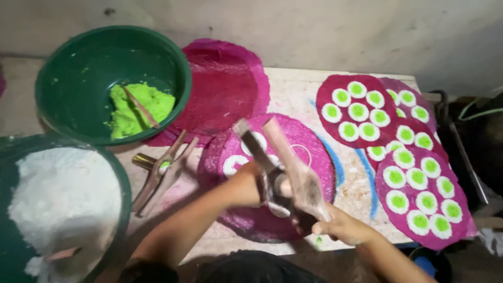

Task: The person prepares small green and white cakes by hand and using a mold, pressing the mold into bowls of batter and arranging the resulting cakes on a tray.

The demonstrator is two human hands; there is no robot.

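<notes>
Both my hands hold a long two-handled metal press tool [277, 162] over a round magenta sheet [314, 157] on the table. My right hand [335, 226] grips the lower handles. My left hand [250, 181] holds the tool from the left, near its middle. Two white rings [234, 164] lie on the magenta sheet under the tool. A second, similar press tool [160, 172] with a green dab in it lies on the table to the left.
A green basin [68, 78] with green paste [140, 109] and a stick stands at the back left. A basin of white paste [57, 199] sits at the near left. Finished magenta sheets with white-and-green dots [414, 178] lie at the right. Another plain magenta sheet [225, 84] lies behind.
</notes>
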